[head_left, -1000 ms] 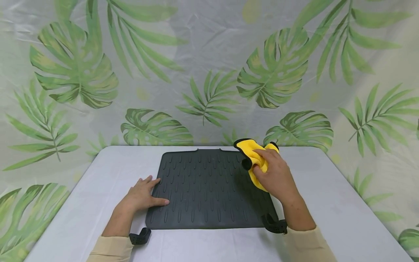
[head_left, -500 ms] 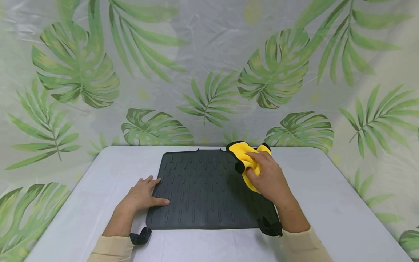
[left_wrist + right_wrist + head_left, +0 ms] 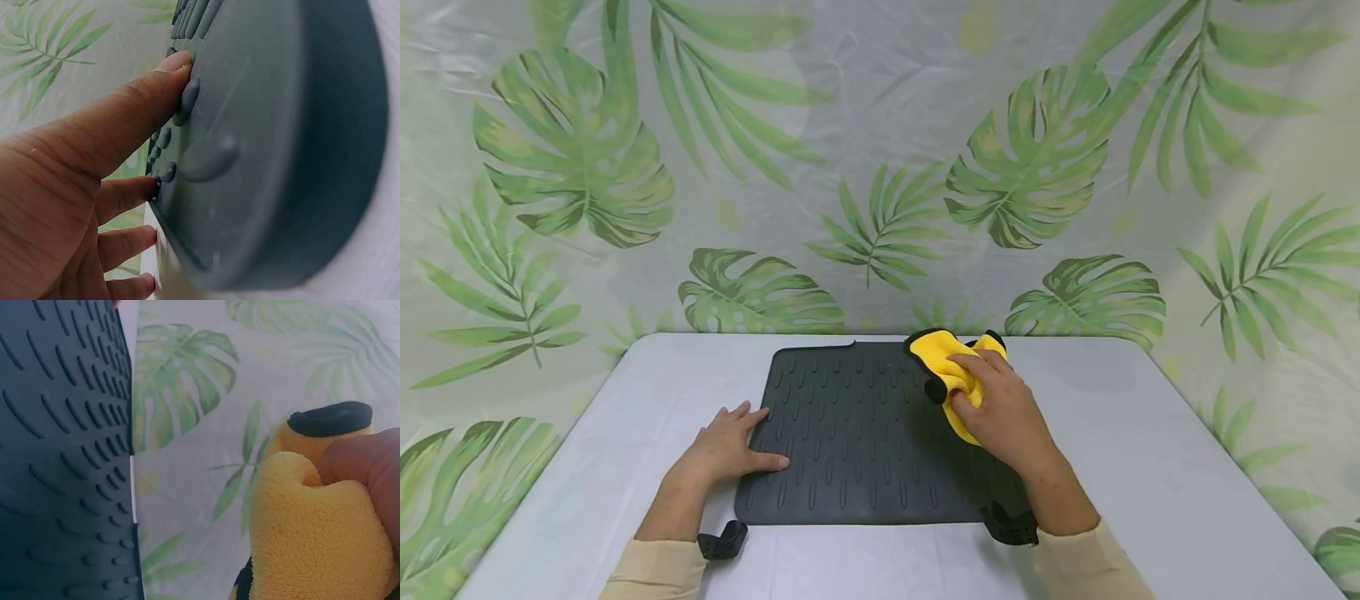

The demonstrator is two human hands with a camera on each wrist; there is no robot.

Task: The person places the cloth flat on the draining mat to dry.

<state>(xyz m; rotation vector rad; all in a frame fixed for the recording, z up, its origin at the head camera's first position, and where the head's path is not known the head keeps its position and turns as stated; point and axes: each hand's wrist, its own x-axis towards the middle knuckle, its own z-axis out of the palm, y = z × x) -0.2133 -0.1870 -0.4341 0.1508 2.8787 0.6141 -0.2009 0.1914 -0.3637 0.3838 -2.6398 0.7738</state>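
Observation:
A dark grey rubber mat (image 3: 842, 433) with raised oval ridges lies flat on the white table. My left hand (image 3: 724, 446) rests on its left edge: in the left wrist view the thumb (image 3: 140, 103) presses the ridged face while the other fingers spread at the rim. Over the mat's right half, my right hand (image 3: 1003, 417) grips a bunched yellow cloth (image 3: 951, 367) with black edging. The right wrist view shows the fluffy cloth (image 3: 312, 531) folded under a finger, with the mat (image 3: 56, 437) off to the left. Whether the cloth touches the mat, I cannot tell.
White table (image 3: 1150, 467) extends on both sides of the mat. Behind it hangs a leaf-patterned sheet (image 3: 880, 125). A black strap mount (image 3: 722, 542) sits at the left wrist and another black mount (image 3: 1009, 527) at the right.
My right hand has moved left with the yellow cloth, from the mat's right edge further over the mat. The left hand and the mat have stayed in place.

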